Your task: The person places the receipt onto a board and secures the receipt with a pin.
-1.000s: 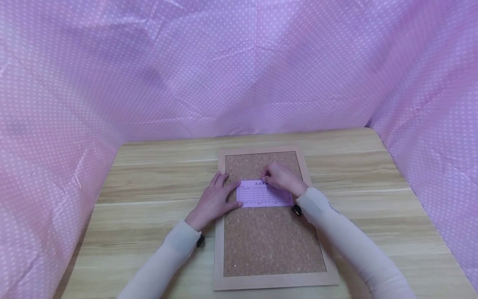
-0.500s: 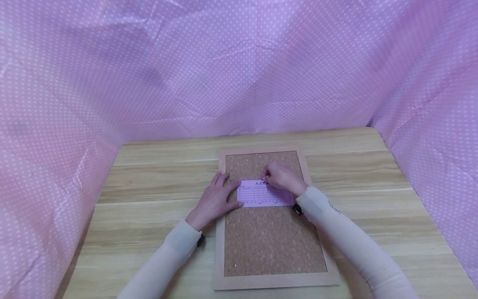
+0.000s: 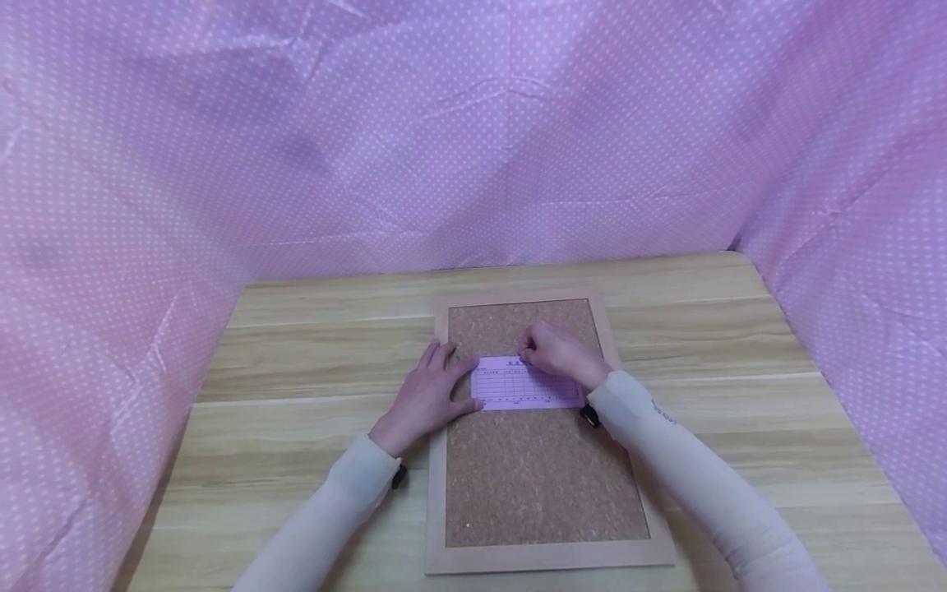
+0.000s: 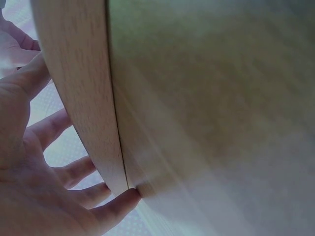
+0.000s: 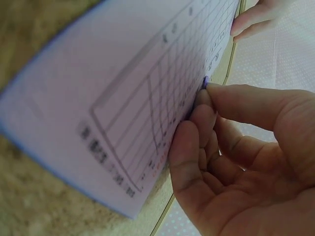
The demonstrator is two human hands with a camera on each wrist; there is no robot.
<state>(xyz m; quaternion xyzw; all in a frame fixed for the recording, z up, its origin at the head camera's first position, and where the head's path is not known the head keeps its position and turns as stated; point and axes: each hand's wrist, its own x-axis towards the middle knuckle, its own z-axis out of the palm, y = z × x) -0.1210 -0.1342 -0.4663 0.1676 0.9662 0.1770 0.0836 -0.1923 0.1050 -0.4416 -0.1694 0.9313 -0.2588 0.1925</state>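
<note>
A printed form sheet [image 3: 496, 386] with a ruled table lies across a wood-framed corkboard [image 3: 543, 477]. My left hand [image 3: 425, 399] has its fingers spread; thumb and index finger rest on the sheet's left corners, the others by the board's left frame. At the sheet's top edge my right hand [image 3: 558, 349] pinches a small purple push pin [image 5: 205, 82] between thumb and index finger, the other fingers curled beneath. Its point is hidden, so I cannot tell how deep it sits. In the right wrist view the sheet's near end bends slightly off the cork.
The corkboard lies on a light wood-grain table [image 3: 296, 353]. Pink polka-dot cloth [image 3: 473, 164] hangs behind the table and at both sides. A small white speck [image 3: 468, 524] shows near the cork's lower left.
Both hands and the sheet keep almost the same place. The purple pin head, visible at my right fingertips half a second ago, is now barely seen in the head view.
</note>
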